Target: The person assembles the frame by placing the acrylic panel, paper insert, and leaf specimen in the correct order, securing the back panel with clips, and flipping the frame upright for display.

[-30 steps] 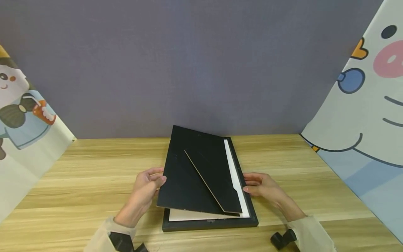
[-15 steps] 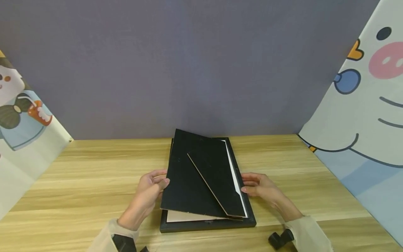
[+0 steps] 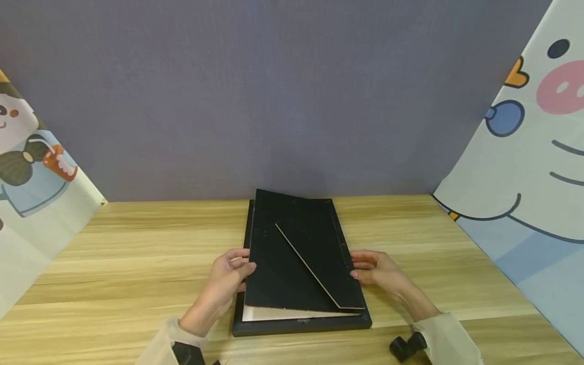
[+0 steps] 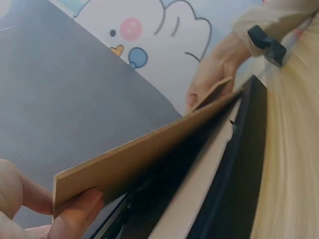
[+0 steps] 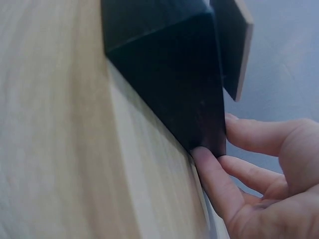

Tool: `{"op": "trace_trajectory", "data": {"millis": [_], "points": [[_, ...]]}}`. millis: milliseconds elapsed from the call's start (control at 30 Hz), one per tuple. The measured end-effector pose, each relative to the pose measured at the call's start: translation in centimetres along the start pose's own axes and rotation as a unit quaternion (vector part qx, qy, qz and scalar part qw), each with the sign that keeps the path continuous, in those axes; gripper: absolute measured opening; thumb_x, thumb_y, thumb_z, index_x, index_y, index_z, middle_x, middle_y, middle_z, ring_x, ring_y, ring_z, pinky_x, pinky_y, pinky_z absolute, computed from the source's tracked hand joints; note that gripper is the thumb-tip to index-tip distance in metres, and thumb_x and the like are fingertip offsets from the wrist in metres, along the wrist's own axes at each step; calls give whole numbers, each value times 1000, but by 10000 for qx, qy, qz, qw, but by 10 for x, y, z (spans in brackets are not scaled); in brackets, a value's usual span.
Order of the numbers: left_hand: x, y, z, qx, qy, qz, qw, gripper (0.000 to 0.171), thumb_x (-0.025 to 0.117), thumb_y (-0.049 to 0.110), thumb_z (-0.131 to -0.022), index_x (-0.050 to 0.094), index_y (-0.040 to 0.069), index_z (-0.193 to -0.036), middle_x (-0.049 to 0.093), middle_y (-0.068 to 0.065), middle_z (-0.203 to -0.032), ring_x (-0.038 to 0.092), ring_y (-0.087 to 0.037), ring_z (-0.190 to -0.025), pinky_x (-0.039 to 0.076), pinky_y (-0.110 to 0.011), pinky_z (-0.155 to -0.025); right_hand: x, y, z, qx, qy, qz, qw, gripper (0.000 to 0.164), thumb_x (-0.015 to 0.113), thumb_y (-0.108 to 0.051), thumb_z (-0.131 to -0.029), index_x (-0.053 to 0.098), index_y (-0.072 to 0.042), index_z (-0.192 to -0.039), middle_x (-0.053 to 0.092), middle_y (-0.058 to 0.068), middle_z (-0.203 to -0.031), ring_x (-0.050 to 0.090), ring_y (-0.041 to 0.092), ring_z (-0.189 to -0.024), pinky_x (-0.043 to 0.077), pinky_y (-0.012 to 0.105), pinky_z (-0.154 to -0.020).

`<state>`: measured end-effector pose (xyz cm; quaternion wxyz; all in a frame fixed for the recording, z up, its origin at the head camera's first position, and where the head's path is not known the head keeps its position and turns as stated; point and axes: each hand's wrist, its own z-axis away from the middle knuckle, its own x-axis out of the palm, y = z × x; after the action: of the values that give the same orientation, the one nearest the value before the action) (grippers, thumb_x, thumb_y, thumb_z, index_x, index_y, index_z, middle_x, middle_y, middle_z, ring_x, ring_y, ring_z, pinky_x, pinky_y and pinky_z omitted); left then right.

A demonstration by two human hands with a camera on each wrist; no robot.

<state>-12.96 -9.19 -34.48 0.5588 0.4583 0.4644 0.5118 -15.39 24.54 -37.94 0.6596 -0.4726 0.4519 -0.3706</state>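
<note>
A black picture frame [image 3: 301,328] lies face down on the wooden table. Over it slants a black backing board [image 3: 276,274], its left side raised and its right side down at the frame's right rim. My left hand [image 3: 221,285] pinches the board's left edge, thumb on top and fingers beneath; its brown underside shows in the left wrist view. An angled easel flap [image 3: 319,253] is attached to the board's back. A pale sheet [image 3: 269,314] inside the frame shows under the board's near edge. My right hand [image 3: 380,274] grips the frame's right side, thumb at the top edge, fingers against the side.
The wooden table [image 3: 150,253] extends on both sides of the frame. Behind it rises a grey wall panel [image 3: 274,101], with cartoon-printed panels [image 3: 497,167] at left and right. Each wrist wears a small black device [image 3: 408,346].
My left hand has moved right with the backing board, which now covers the white strip formerly visible along the frame's right side. My right hand stays at the frame's right side.
</note>
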Motion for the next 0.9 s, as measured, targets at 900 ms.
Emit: {"op": "trace_trajectory", "data": {"millis": [900], "points": [[-4,-14,-4,987,49,-2642,9594,32,58,-3,-89,56,-16,-119,54,-4,-71,45,-10,-54,36,-18,-44,-3,1,-2,69,-22,107,9999,62,67,-6,-86,38,13,-138,40,33,-140,48,40,-123,56,29,-83]]}}
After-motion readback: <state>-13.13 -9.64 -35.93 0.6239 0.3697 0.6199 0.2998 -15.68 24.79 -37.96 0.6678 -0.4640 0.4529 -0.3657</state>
